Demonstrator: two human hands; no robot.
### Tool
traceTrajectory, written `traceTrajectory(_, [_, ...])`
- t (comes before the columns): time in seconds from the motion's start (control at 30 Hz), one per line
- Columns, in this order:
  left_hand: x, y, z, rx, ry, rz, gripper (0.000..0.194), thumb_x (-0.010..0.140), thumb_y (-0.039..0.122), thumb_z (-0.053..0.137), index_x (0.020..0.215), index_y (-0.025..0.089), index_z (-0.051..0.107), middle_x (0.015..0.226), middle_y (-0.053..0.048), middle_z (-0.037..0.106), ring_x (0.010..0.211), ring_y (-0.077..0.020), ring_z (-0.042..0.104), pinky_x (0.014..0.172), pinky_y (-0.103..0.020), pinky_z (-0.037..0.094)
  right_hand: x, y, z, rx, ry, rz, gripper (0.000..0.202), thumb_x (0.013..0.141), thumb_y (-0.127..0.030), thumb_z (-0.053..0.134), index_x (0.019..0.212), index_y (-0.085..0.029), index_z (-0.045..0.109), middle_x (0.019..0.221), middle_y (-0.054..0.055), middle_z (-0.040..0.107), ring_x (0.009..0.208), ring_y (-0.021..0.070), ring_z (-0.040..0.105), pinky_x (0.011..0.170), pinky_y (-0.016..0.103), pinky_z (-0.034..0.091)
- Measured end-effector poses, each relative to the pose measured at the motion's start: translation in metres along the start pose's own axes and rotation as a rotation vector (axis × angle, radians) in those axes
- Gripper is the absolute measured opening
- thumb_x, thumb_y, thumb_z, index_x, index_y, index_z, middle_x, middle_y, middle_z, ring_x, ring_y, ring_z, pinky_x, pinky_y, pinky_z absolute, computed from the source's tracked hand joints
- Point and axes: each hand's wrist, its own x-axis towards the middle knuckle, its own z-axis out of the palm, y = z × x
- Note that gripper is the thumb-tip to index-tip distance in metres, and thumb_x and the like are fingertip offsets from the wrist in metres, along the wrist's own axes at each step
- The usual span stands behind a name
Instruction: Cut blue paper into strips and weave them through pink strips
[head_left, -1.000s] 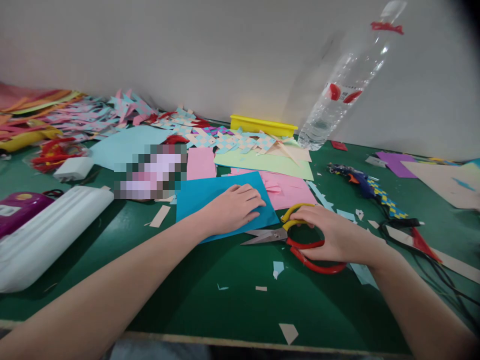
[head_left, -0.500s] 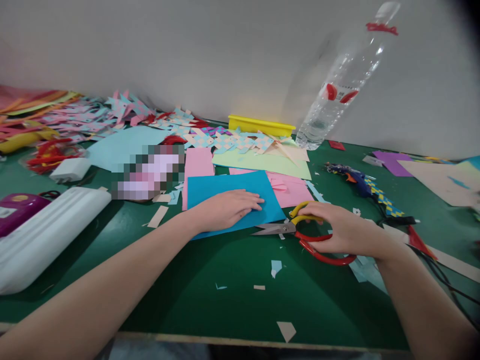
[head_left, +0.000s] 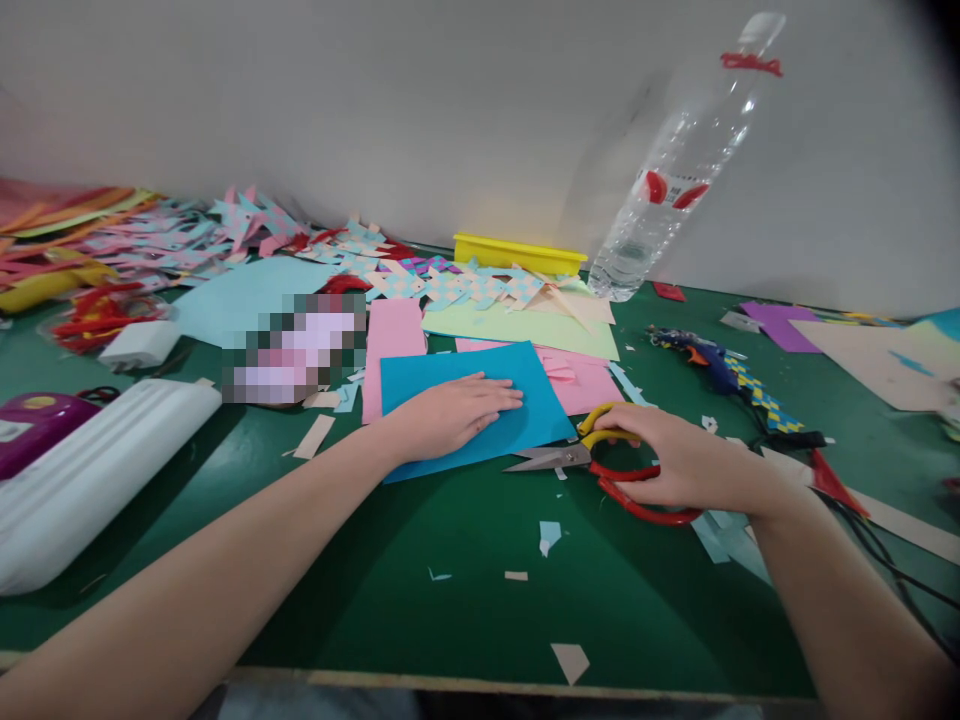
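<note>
My left hand [head_left: 457, 412] lies flat on a blue sheet of paper [head_left: 525, 385], its fingers stretched toward the right. The sheet overlaps pink paper [head_left: 393, 345] at its left and more pink paper [head_left: 596, 385] behind it. To the right, my right hand [head_left: 664, 450] is wrapped round the handles of a pair of scissors [head_left: 555, 457] with yellow and red grips. The blades point left, slightly parted, just in front of the blue sheet's lower right edge. No paper shows between them.
A clear bottle [head_left: 675, 180] stands tilted near the wall by a yellow tray [head_left: 520, 254]. Woven paper pieces [head_left: 465, 288] lie at the back. A white oblong object [head_left: 112, 470] is at left, a woven strip with a cord [head_left: 757, 390] at right. Scraps dot the green table [head_left: 450, 630].
The blue sheet has shifted slightly to the right under my left hand. My right hand keeps its hold on the scissors. The view has moved a little.
</note>
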Motion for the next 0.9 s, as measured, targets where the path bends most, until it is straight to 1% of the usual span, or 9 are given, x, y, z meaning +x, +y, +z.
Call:
traceTrajectory(0.17, [0.002,0.001,0.000,-0.004,0.000,-0.022,0.041,0.099,0.022,0.027,0.137,0.022,0.043,0.145,0.002,0.041,0.138,-0.0124,0.027,0.115,-0.033,0.017,0.002,-0.008,0.005,-0.018,-0.013,-0.032,0.048,0.077,-0.039,0.062,0.122,-0.026,0.053,0.128,0.007,0.056,0.115,0.0261,0.053,0.095,0.041,0.047])
traceTrajectory(0.3, [0.002,-0.001,0.003,0.005,0.008,-0.005,0.041,0.100,0.023,0.026,0.138,0.022,0.041,0.146,0.003,0.039,0.138,-0.0112,0.025,0.115,-0.032,0.016,0.004,-0.014,0.008,-0.058,0.006,-0.050,0.049,0.079,-0.042,0.059,0.124,-0.024,0.050,0.127,0.008,0.055,0.115,0.0268,0.052,0.094,0.043,0.046])
traceTrajectory(0.43, [0.002,-0.003,0.005,0.008,0.018,0.012,0.041,0.100,0.024,0.024,0.137,0.022,0.043,0.146,0.003,0.040,0.139,-0.0106,0.025,0.116,-0.033,0.014,0.008,-0.016,0.011,-0.075,0.036,-0.087,0.048,0.079,-0.041,0.059,0.123,-0.023,0.052,0.124,0.009,0.058,0.114,0.0281,0.052,0.095,0.045,0.045])
traceTrajectory(0.53, [0.003,-0.002,0.005,0.006,0.016,0.013,0.041,0.100,0.022,0.024,0.137,0.022,0.042,0.146,0.003,0.039,0.139,-0.0106,0.024,0.116,-0.034,0.014,0.011,-0.017,0.013,-0.079,0.057,-0.114,0.048,0.078,-0.040,0.061,0.122,-0.023,0.053,0.123,0.009,0.059,0.115,0.0290,0.052,0.096,0.046,0.044])
traceTrajectory(0.73, [0.003,-0.002,0.004,-0.015,-0.002,0.012,0.044,0.096,0.014,0.026,0.137,0.023,0.042,0.147,0.003,0.037,0.139,-0.0109,0.023,0.116,-0.035,0.015,0.013,-0.016,0.015,-0.102,0.046,-0.129,0.049,0.079,-0.041,0.059,0.124,-0.023,0.052,0.125,0.010,0.058,0.118,0.0292,0.050,0.099,0.048,0.041])
traceTrajectory(0.9, [0.003,-0.003,0.004,-0.033,0.000,0.013,0.045,0.096,0.014,0.026,0.137,0.024,0.042,0.147,0.003,0.038,0.139,-0.0109,0.023,0.116,-0.036,0.015,0.013,-0.015,0.013,-0.088,0.013,-0.140,0.047,0.079,-0.042,0.059,0.122,-0.024,0.054,0.124,0.009,0.059,0.117,0.0287,0.052,0.102,0.050,0.038])
